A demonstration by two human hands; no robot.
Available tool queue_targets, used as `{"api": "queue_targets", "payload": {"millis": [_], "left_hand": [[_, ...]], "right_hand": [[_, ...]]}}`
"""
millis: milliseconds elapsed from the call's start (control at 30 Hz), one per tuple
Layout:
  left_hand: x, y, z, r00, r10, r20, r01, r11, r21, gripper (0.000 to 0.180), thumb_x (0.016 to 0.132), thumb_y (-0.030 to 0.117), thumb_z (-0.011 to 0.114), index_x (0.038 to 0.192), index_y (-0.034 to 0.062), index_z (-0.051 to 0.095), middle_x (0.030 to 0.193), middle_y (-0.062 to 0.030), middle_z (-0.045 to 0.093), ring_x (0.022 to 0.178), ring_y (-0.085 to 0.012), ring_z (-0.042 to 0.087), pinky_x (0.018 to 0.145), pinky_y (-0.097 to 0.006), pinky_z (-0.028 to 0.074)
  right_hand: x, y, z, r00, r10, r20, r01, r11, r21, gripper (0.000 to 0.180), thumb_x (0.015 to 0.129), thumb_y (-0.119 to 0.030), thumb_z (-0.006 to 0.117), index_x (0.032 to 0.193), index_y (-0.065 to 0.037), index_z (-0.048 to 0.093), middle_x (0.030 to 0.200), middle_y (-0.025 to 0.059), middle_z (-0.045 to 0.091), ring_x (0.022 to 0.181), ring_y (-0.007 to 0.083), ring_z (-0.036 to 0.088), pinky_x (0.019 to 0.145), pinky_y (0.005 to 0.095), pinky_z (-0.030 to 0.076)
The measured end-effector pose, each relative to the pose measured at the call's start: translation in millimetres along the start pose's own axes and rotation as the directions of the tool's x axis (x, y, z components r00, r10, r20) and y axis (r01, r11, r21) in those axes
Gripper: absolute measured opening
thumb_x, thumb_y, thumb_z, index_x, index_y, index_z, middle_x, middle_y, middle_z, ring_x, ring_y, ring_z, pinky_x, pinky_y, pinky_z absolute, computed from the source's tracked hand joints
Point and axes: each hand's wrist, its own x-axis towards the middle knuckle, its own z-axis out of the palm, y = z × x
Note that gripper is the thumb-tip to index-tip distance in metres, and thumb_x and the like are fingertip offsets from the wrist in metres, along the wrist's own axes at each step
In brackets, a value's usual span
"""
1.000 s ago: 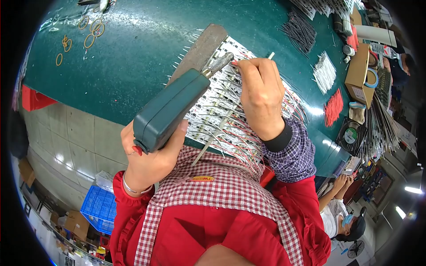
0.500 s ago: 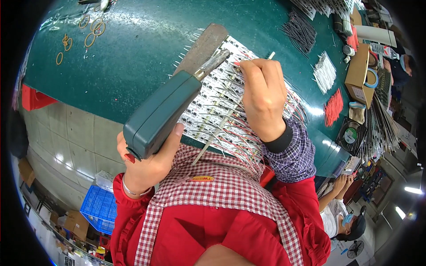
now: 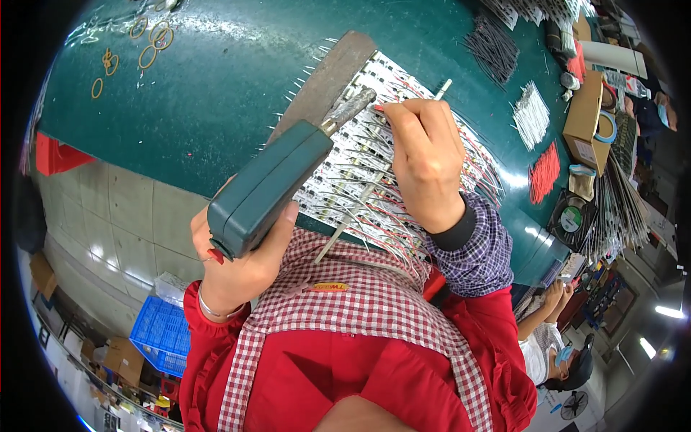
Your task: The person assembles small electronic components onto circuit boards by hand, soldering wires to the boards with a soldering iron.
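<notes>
The dark green worktable [image 3: 216,93] fills the upper half of the frame, its front edge curving down toward the lower right. Below it, in the lower middle, the person's red top and red-and-white checked apron [image 3: 360,324] take up most of the rest.

At the centre of the frame lies a long panel of white circuit strips [image 3: 360,155] bristling with thin red and white wires, running from the upper middle down to the table edge. Along its left side sits a flat brownish board [image 3: 327,75].

The left hand [image 3: 241,263], at centre left, is wrapped firmly round the grey-green body of a soldering gun [image 3: 270,187], thumb pressed on its side; the gun's metal tip [image 3: 353,108] points up and to the right, meeting the strips just beside the other hand's fingertips.

The right hand [image 3: 425,158], right of centre, is closed in a pinch around a thin pale rod [image 3: 367,191] that slants across the strips from upper right to lower left.

At the upper right lie a bundle of black wires [image 3: 493,47], a bunch of white wires [image 3: 531,115] and a bunch of red wires [image 3: 545,173], with a cardboard box [image 3: 584,108] further right. A few rubber bands [image 3: 147,47] are scattered in the upper left.
</notes>
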Motion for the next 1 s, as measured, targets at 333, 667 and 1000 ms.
{"api": "queue_targets", "payload": {"millis": [333,667,1000], "left_hand": [[2,2,1,0.995,-0.086,0.042,0.089,0.994,-0.060,0.016,0.073,-0.001,0.074,0.088,-0.0016,0.068,0.086,-0.0118,0.069,0.072,-0.0216,0.067,0.066,-0.031,0.052],[-2,-2,-2,0.999,0.029,-0.028,-0.027,0.998,0.060,0.012,0.073,0.003,0.074,0.084,0.0016,0.071,0.081,-0.0080,0.068,0.059,-0.0208,0.064,0.054,-0.030,0.049],[-8,-6,-8,0.969,0.236,0.071,-0.246,0.902,0.355,0.013,0.073,0.004,0.074,0.086,0.0058,0.074,0.089,-0.0083,0.068,0.064,-0.0226,0.064,0.054,-0.031,0.048]], "right_hand": [[0,0,-1,0.999,-0.014,0.042,0.015,1.000,-0.017,0.027,0.068,0.006,0.064,0.094,0.004,0.062,0.087,0.0119,0.055,0.079,0.0264,0.054,0.064,0.0352,0.047],[2,-2,-2,0.998,-0.015,0.059,0.017,0.999,-0.028,0.025,0.068,0.006,0.065,0.093,0.003,0.060,0.086,0.0117,0.054,0.078,0.0266,0.053,0.064,0.0357,0.046],[-1,-7,-5,1.000,-0.021,0.016,0.021,1.000,-0.007,0.028,0.067,0.008,0.064,0.095,0.004,0.061,0.086,0.0123,0.055,0.078,0.0271,0.053,0.065,0.0358,0.047]]}}
